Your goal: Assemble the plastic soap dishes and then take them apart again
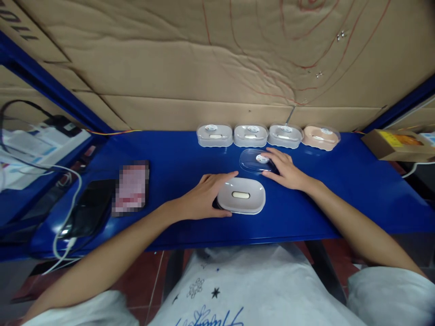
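Note:
A grey oval box (256,201) lies in front of me without a cover, and a small cream-coloured bar sits in a slot in its middle. My left hand (207,198) is wrapped round its left end, thumb on the near side and fingers on the far side. Just beyond the box is a clear oval lid (249,159) with a round white sticker. My right hand (283,168) grips the lid's right end between thumb and fingers, low over the blue table (288,213).
Several lidded oval boxes, grey ones (215,140) and a peach one (319,141), line the back edge. At left lie a phone with a blurred screen (131,188), a black device (90,206) and cables. A cardboard box (384,145) stands far right. A cardboard wall (170,68) closes the back.

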`<state>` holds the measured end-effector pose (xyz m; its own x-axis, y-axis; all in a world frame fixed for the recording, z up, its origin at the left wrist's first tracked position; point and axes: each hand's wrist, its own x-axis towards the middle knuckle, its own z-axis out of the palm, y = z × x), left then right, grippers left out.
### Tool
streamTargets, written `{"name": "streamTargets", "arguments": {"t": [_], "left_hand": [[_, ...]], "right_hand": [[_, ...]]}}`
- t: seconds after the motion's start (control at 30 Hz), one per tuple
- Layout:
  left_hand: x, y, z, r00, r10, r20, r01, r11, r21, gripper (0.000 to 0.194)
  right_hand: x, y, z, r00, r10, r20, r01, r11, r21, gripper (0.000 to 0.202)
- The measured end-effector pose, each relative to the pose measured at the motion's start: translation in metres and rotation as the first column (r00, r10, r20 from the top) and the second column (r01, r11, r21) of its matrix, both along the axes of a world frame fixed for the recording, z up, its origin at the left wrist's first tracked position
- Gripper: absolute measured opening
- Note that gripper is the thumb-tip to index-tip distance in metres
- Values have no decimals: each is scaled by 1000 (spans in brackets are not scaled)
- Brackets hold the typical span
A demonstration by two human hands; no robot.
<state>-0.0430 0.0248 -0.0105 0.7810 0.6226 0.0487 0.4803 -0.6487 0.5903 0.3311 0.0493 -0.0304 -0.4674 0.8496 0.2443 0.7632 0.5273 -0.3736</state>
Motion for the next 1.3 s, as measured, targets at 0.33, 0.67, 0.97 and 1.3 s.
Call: {"name": "streamTargets", "arguments": {"t": [0.33,0.67,0.97,1.3], "left_hand": [[5,0,-8,997,19,71,-21,999,27,122],[6,-4,-2,995,90,32,-87,994,-65,128],[3,-2,-1,998,56,29,-55,997,-51,132],[4,-19,8,962,-274,10,266,943,201,40]], "right_hand": [[-54,-53,25,916,398,45,-396,917,-50,91],[-51,-46,16,920,388,-66,-388,921,-2,55],[-29,-32,32,939,299,-170,-277,951,140,51],[-16,-28,35,979,147,-144,-111,967,230,53]]}}
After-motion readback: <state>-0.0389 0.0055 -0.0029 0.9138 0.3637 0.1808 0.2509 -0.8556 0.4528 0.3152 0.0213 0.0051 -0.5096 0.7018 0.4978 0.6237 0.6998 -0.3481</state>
